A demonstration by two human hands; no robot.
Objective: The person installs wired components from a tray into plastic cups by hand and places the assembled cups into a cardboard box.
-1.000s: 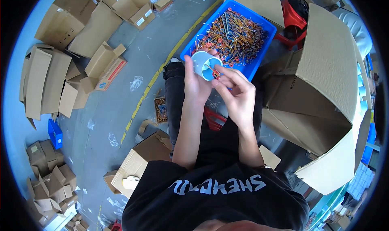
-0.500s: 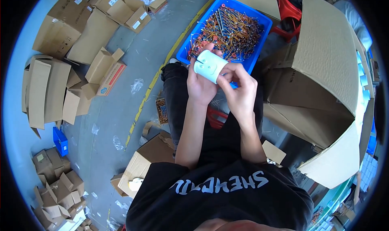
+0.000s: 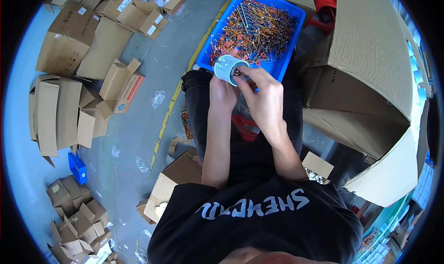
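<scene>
A white, round, cup-like plastic housing rests in my left hand, whose fingers wrap around it from below and behind. Its open end faces right. At that opening, my right hand has thumb and fingertips pinched together, partly inside the rim. Something small and dark shows between those fingertips, too small to name. Just beyond my hands stands a blue plastic bin holding a heap of thin wired parts, mostly orange, red and dark, with a longer metal rod-like piece among them.
A large open cardboard box stands close on my right. Several cardboard boxes line the left side, with a small blue bin below them. An open carton sits by my left elbow. A red stool is behind the bin.
The housing has turned so its open end shows to the right. My right fingertips have moved from its outer edge to inside that opening. The view has shifted slightly.
</scene>
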